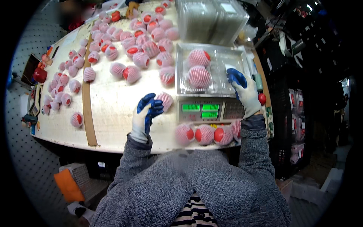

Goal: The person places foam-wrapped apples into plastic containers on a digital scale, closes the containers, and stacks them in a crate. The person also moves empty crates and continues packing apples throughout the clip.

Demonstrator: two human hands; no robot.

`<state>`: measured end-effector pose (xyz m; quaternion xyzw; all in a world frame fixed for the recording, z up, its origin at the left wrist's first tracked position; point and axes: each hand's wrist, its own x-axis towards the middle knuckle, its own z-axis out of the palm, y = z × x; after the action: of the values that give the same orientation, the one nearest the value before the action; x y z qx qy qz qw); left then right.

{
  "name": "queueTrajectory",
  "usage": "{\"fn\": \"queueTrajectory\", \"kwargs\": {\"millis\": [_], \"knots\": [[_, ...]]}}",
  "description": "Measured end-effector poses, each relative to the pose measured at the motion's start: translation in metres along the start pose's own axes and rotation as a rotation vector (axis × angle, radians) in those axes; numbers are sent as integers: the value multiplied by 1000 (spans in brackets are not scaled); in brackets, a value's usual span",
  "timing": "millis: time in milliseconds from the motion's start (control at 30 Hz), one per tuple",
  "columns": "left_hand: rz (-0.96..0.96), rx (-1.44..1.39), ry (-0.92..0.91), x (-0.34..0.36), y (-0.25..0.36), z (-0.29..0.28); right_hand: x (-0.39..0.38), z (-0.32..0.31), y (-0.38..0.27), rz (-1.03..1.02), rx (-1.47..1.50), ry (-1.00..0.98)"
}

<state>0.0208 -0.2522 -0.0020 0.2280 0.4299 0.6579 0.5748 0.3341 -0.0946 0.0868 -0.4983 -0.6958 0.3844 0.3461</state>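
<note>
My left hand (147, 111), in a white glove with blue coating, is raised over the table with curled, slightly parted fingers, just beside a red fruit in pink foam netting (164, 100). My right hand (240, 87) is at the right side of a clear plastic tray (219, 90), fingers curled by a white piece; what they grip is hidden. Two netted fruits (198, 76) lie in the tray's left part. The tray rests on a scale (234, 109) with green displays. A row of netted fruits (204, 134) lies along the front edge below the scale.
Many netted fruits (141, 58) are spread over the white table (107, 125), which has a brown strip (89, 128). Stacked clear containers (211, 20) stand behind the tray. Dark crates (283, 125) are at right, an orange-backed seat (68, 183) lower left. A gloved hand (132, 9) shows at the far edge.
</note>
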Motion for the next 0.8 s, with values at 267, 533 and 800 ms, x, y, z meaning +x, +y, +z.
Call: {"fn": "queueTrajectory", "kwargs": {"millis": [267,533,800], "knots": [[-52,69,17,6,2,9,-92,-5,67,409,395,133],[40,242,-140,77,21,35,-79,2,37,379,844,169],[-446,325,-249,235,38,61,-52,47,-14,-193,81,115]]}}
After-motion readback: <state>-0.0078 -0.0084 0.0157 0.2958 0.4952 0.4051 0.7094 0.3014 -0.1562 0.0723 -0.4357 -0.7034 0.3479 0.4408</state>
